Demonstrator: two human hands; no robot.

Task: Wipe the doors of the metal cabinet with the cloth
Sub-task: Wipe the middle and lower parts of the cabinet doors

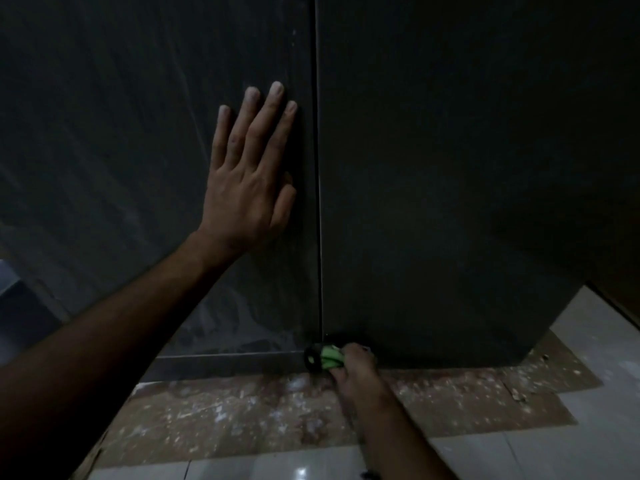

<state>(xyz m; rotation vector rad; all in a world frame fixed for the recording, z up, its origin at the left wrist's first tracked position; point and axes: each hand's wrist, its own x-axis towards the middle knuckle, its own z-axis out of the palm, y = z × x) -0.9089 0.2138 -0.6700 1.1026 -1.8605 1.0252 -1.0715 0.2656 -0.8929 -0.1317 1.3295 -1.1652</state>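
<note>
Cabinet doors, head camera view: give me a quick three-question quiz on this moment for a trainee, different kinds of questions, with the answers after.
1. True or false: the left hand lies flat, fingers straight, on the left door.
2. Multiple choice: where is the cloth? A) at the top of the right door B) at the foot of the doors, by the seam C) lying on the floor tiles, away from the cabinet
3. Fill in: the right hand grips the ____.

Key
1. True.
2. B. The green cloth is low down, where the seam between the doors ends, at the edge of the right door, just above the floor.
3. Cloth.
</note>
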